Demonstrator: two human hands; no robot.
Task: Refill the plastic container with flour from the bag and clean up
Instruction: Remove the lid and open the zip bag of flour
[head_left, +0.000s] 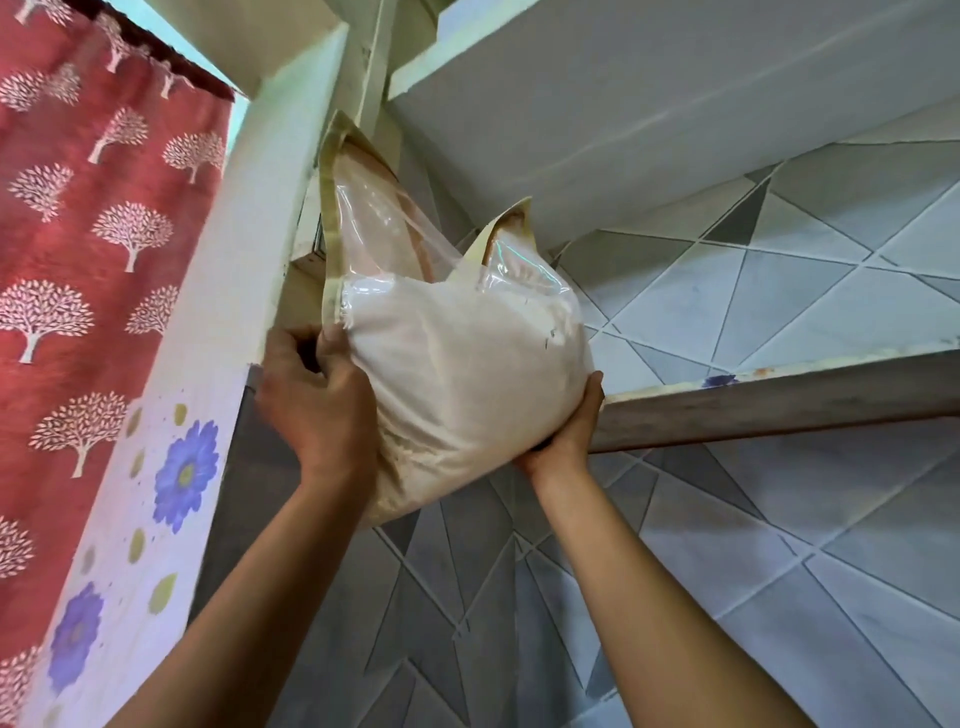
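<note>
Gripped at its side by the left hand (317, 400) and clasped underneath by the right hand (566, 431), the flour bag (457, 374) is judged mid-fetch from the shelf (779, 400); an upright lowering is needed.

Tight nook
A clear plastic flour bag (457, 374) fills the gap between white post (249, 234), pale overhead slab (623, 119) and grey shelf edge (779, 410).

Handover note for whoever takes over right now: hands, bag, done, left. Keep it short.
Left hand grips the flour bag at its left side; right hand cups its lower right corner.
Bag held up at the front edge of the high shelf, top open, partly full.
Container out of view: refill done or not, cannot tell.
Left: set the bag down upright, both hands on it.
</note>
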